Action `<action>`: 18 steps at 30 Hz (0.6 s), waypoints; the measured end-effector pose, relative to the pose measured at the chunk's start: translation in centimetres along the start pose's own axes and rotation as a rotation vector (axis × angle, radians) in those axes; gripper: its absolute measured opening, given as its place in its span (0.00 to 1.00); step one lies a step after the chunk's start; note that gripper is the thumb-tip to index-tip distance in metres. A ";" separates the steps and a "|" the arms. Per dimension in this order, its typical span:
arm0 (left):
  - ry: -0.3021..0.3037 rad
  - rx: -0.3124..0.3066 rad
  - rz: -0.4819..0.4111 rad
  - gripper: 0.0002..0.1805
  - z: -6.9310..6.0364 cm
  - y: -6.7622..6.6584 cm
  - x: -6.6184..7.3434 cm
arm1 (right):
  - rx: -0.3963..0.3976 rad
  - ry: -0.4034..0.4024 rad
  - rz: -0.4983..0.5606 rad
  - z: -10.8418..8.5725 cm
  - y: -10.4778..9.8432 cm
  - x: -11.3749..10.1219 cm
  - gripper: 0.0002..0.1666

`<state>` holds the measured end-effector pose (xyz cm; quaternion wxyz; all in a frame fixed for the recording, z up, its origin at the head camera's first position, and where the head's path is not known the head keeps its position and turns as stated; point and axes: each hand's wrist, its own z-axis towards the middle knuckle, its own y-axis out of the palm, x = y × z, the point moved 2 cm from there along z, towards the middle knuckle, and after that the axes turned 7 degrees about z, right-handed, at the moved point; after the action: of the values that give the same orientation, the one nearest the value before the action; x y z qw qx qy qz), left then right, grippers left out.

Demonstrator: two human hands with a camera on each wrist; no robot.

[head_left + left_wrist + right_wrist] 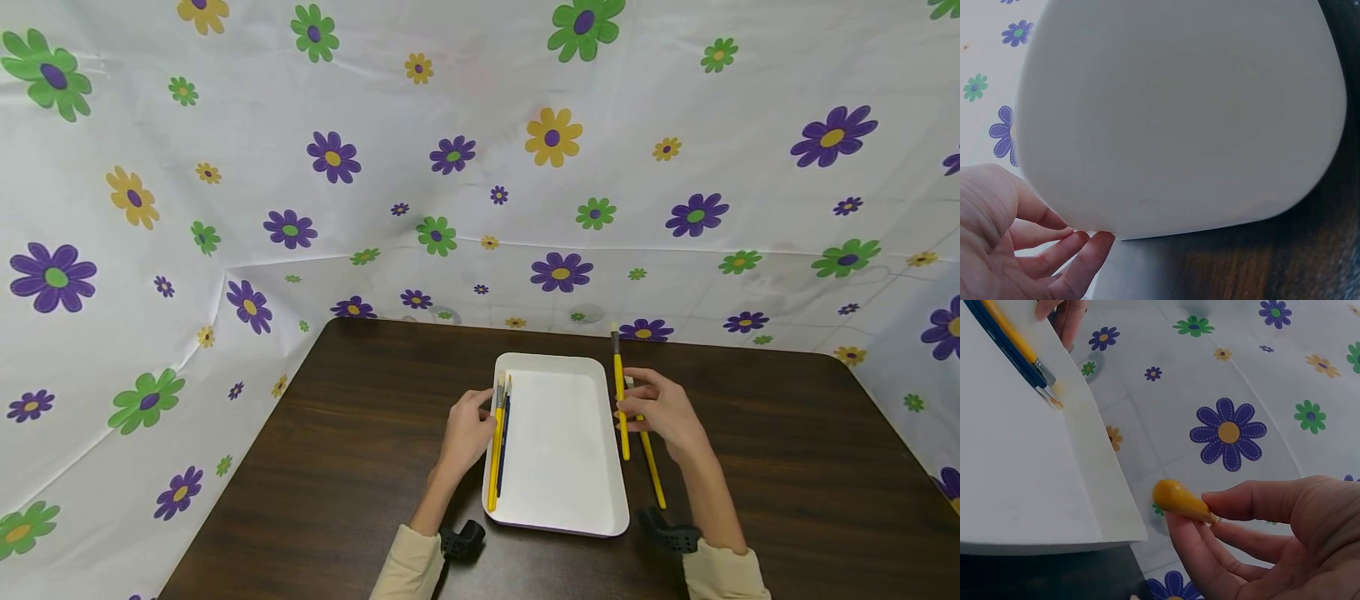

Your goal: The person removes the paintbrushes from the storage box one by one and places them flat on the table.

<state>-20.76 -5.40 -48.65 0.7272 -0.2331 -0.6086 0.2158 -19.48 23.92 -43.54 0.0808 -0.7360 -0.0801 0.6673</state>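
My right hand (663, 412) pinches a yellow-handled brush (619, 383) between thumb and fingertips, bristles up, beside the tray's right rim. In the right wrist view, the fingers (1241, 509) hold the rounded yellow handle (1175, 499). A second yellow brush (652, 467) runs below that hand, partly hidden; whether the hand touches it, I cannot tell. My left hand (467, 433) grips the left edge of the white tray (562, 442); in the left wrist view, its fingertips (1072, 244) pinch the tray (1179, 125). Inside, a yellow brush (497, 450) and dark blue brushes (505, 446) lie along the left side.
The brown table (360, 433) extends on both sides of the tray. A white flowered cloth (480, 167) hangs behind the table and along its left side. Black wrist mounts (462, 540) are on both forearms near the front.
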 end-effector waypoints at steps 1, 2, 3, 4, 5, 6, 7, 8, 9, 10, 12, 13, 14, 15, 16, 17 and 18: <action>0.000 0.001 0.002 0.23 0.0 0.0 0.0 | -0.002 -0.001 0.000 0.0 -0.2 0.1 0.35; 0.000 0.001 0.004 0.23 0.0 0.0 0.0 | -0.002 -0.001 -0.001 0.0 -0.3 0.1 0.35; 0.000 0.002 0.006 0.23 0.0 0.0 0.0 | -0.005 -0.002 -0.002 0.0 -0.5 0.1 0.35; -0.002 0.002 0.007 0.23 0.0 0.0 0.0 | -0.006 -0.002 -0.006 0.0 -0.6 0.2 0.35; -0.004 0.002 0.008 0.23 0.0 0.0 0.0 | -0.009 -0.003 -0.010 0.0 -0.7 0.3 0.35; -0.006 0.002 0.007 0.23 0.1 0.0 0.0 | -0.010 -0.004 -0.018 -0.1 -0.9 0.3 0.35; -0.008 0.002 0.006 0.23 0.1 0.0 0.0 | -0.013 -0.006 -0.026 -0.1 -1.0 0.3 0.35; -0.010 0.001 0.005 0.23 0.1 0.0 0.0 | -0.016 -0.006 -0.034 -0.1 -1.1 0.3 0.35; -0.011 0.002 0.004 0.23 0.1 0.0 0.0 | -0.020 -0.006 -0.045 -0.1 -1.3 0.3 0.35; -0.012 0.002 0.004 0.23 0.1 0.0 0.1 | -0.023 -0.006 -0.056 -0.1 -1.4 0.4 0.35; -0.011 0.002 0.004 0.23 0.0 0.0 0.1 | -0.031 -0.004 -0.075 -0.2 -1.6 0.4 0.35; -0.010 0.002 0.006 0.23 0.0 0.0 0.1 | -0.035 -0.001 -0.081 -0.2 -1.7 0.4 0.35; -0.009 0.003 0.007 0.23 0.0 0.0 0.1 | -0.038 0.000 -0.087 -0.2 -1.8 0.5 0.35; -0.008 0.003 0.008 0.23 0.0 0.0 0.1 | -0.041 0.002 -0.094 -0.3 -1.8 0.5 0.35; -0.007 0.004 0.009 0.23 0.0 0.0 0.1 | -0.043 0.002 -0.099 -0.3 -1.9 0.6 0.35; -0.006 0.004 0.008 0.23 0.0 0.0 0.1 | -0.045 0.005 -0.105 -0.3 -2.0 0.7 0.35; -0.006 0.004 0.008 0.23 0.0 0.0 0.1 | -0.047 0.008 -0.111 -0.2 -2.1 0.8 0.35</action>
<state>-20.76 -5.35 -48.58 0.7249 -0.2334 -0.6094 0.2209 -19.19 26.10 -43.80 0.1007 -0.7348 -0.1359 0.6568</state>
